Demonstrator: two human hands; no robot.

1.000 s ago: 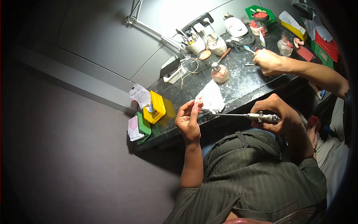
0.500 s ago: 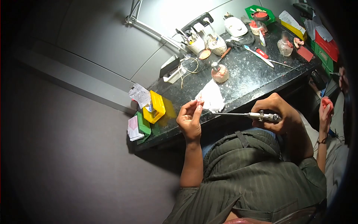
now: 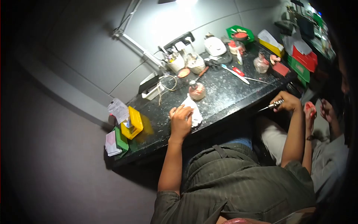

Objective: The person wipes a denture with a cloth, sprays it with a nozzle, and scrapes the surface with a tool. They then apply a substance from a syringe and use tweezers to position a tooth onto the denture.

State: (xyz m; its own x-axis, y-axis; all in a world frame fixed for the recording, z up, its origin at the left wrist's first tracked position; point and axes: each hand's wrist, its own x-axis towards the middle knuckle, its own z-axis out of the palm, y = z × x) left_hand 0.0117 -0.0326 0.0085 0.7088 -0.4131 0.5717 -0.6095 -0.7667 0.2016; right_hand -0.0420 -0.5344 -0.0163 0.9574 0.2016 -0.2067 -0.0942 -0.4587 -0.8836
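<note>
Handpiece was held tight in the right hand off the surface's front edge; left hand lay pressed on tissue, so work looked paused.

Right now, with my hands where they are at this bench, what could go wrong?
1. The right hand holds a metal handpiece out past the bench edge, close to a co-worker's hands; its thin tip could catch them.
2. The left hand rests on a white tissue beside a small glass burner; a careless pull might tip it.
3. The black benchtop is crowded; loose tools such as the toothbrush could be knocked off.
</note>
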